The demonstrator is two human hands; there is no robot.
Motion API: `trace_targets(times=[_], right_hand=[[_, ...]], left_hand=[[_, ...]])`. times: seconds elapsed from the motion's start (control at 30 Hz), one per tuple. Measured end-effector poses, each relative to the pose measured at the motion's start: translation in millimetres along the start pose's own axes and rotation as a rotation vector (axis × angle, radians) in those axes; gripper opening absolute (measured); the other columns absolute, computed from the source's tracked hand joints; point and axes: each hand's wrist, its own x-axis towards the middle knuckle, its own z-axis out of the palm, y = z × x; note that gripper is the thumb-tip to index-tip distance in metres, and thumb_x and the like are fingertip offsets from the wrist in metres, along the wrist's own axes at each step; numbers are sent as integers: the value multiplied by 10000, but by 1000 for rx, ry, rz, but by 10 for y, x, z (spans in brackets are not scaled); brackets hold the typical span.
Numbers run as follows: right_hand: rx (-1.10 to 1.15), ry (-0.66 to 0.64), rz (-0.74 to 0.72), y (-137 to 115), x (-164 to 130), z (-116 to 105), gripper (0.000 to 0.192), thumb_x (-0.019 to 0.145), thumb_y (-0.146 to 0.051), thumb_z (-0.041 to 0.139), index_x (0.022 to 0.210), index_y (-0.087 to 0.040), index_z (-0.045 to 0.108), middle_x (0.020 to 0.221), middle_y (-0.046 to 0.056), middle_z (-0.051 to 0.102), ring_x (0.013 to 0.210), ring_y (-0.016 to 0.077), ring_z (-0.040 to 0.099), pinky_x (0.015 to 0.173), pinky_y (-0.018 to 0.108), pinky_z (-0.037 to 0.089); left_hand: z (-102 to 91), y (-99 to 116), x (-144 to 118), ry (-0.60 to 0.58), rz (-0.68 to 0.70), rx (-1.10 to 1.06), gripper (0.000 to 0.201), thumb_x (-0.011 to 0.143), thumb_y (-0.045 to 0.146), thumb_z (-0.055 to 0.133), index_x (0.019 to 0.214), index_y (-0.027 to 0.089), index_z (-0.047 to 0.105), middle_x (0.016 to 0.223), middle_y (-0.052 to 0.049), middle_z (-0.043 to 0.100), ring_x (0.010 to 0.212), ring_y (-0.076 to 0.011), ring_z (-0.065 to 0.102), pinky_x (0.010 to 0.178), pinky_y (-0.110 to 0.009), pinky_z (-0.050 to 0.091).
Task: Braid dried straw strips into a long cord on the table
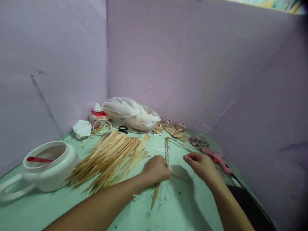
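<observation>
A braided straw cord (166, 150) is laid on the green table (187, 205), w/ one strand running up from the left hand (157, 169) and a 2nd strand angling off toward the woven straw pieces (174, 130) at the back wall. The cord's near end is pinched under the left hand, which is curled into a loose fist, knuckles up, pressed on the tabletop. A single flat straw strip (155, 195) is seen sticking out below that fist, toward the camera. The right hand (201, 163) is held just right of the cord, apart from it, fingers bent inward, narrow; whether anything is gripped in it cannot be told.

Left of the cord, a big pile of straw strips (108, 160) is spread out. Further left of the cord, a white tub (48, 166) w/ a red utensil (39, 159) inside is set. Behind the cord: scissors (123, 129), a plastic bag (130, 114), a wire ring (102, 126). Right of the cord, past the right hand, a pink glue gun (218, 159) is laid.
</observation>
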Motion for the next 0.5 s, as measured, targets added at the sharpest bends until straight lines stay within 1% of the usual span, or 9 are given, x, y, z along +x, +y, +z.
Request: trace_targets(times=[0.03, 0.1, 0.13, 0.17, 0.23, 0.33, 0.4, 0.43, 0.5], right_hand=[[76, -64, -18, -117, 44, 30, 187, 678, -294, 507, 598, -145, 586, 527, 31, 556, 466, 108, 462, 442, 215, 318], [196, -249, -35, -397, 161, 176, 158, 676, -265, 511, 599, -140, 570, 554, 28, 570, 461, 96, 477, 446, 200, 361], [214, -307, -40, -537, 241, 282, 120, 665, -241, 526, 617, -140, 571, 579, 26, 583, 465, 91, 490, 443, 192, 373], [189, -347, -9, -662, 335, 399, 99, 658, -224, 533, 625, -140, 575, 594, 28, 591, 460, 91, 498, 427, 188, 376], [120, -356, 51, -842, 560, 632, 103, 655, -221, 541, 598, -141, 571, 571, 35, 592, 425, 96, 498, 399, 196, 379], [66, -332, 95, -928, 900, 914, 241, 688, -304, 525, 512, -140, 539, 476, 57, 560, 364, 113, 476, 372, 229, 378], [50, -332, 109, -918, 1054, 1040, 317, 673, -369, 548, 451, -145, 515, 410, 61, 525, 338, 122, 459, 354, 239, 361], [75, -337, 121, -911, 1098, 1084, 319, 644, -371, 583, 430, -146, 507, 382, 57, 508, 328, 121, 448, 341, 237, 347], [173, -352, 156, -914, 1118, 1129, 272, 584, -303, 646, 417, -146, 499, 350, 37, 480, 312, 109, 423, 322, 225, 326]], left_hand=[[4, -7, -6, -3, -2, 11, 158, 496, 174, 467, 551, 139, 610, 482, -34, 489, 462, -129, 433, 424, -231, 246], [5, -16, -12, -30, -9, 1, 185, 488, 178, 473, 581, 142, 629, 516, -50, 537, 457, -130, 448, 416, -230, 245], [3, -18, -11, -39, -7, -6, 194, 487, 178, 474, 591, 140, 634, 532, -57, 555, 461, -131, 460, 415, -228, 246], [-2, -17, -8, -42, -6, -5, 203, 486, 179, 476, 599, 136, 638, 549, -65, 572, 470, -135, 475, 415, -225, 249], [-25, -9, -1, -62, -25, 13, 224, 475, 182, 482, 618, 130, 647, 584, -81, 598, 499, -152, 509, 417, -224, 261], [-94, 18, -4, -121, -86, 24, 270, 466, 203, 493, 666, 133, 660, 637, -105, 624, 546, -192, 549, 424, -233, 293], [-146, 36, -14, -146, -106, 4, 284, 462, 209, 495, 679, 142, 666, 660, -114, 634, 577, -216, 567, 438, -245, 318], [-167, 42, -18, -152, -107, -4, 289, 460, 208, 494, 682, 144, 668, 669, -117, 639, 593, -228, 575, 446, -252, 329], [-191, 48, -21, -163, -109, -11, 293, 453, 196, 489, 676, 144, 673, 674, -125, 643, 622, -249, 588, 464, -264, 350]])
